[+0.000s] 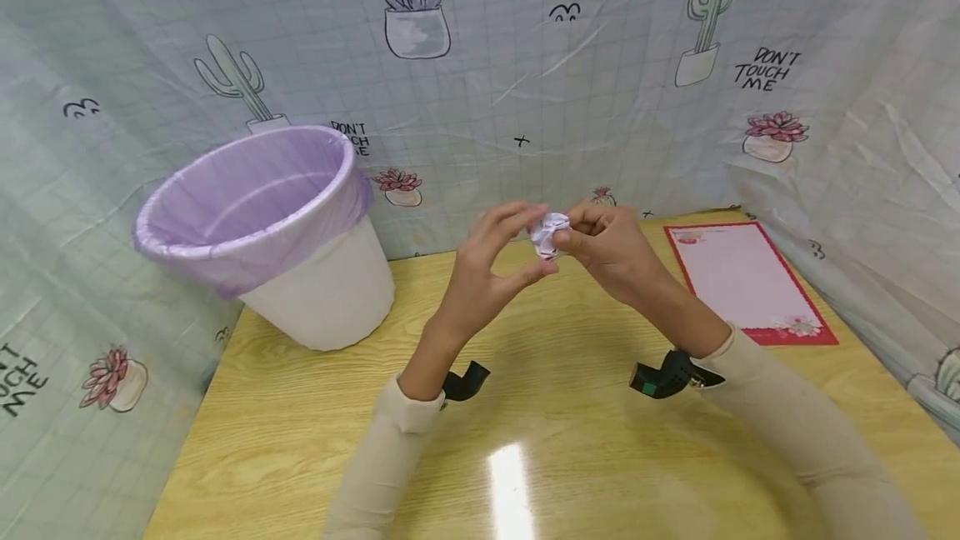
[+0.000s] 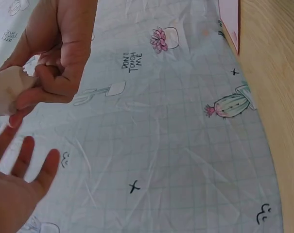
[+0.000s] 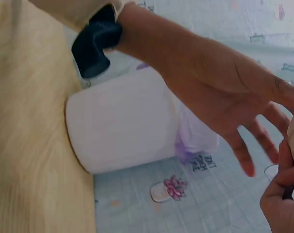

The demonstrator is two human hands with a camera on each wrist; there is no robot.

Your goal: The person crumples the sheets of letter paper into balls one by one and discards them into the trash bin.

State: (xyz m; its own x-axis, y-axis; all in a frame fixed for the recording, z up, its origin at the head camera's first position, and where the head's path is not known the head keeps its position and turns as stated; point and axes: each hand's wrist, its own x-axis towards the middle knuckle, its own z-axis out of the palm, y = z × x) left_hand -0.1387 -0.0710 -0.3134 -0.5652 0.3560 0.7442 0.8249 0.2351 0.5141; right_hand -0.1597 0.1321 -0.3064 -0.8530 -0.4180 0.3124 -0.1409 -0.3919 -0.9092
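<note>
A crumpled ball of white paper (image 1: 549, 233) is up above the table, between both hands. My right hand (image 1: 611, 252) pinches it between thumb and curled fingers; the left wrist view shows this grip on the paper ball (image 2: 10, 90) closely. My left hand (image 1: 487, 261) is on the ball's other side, thumb below and fingers above, held wide around it. In the right wrist view, the left hand's fingers (image 3: 249, 141) are spread and fairly straight. Its thumb reaches the paper's edge there; how firmly it touches, I cannot tell.
A white bin (image 1: 322, 290) with a purple liner (image 1: 255, 182) stands at the table's left. On the right lies a red-bordered sheet (image 1: 738, 273) with a pale middle. A cactus-print cloth (image 1: 517, 90) hangs behind the wooden table (image 1: 300, 432). Dark wrist-worn devices sit on both arms.
</note>
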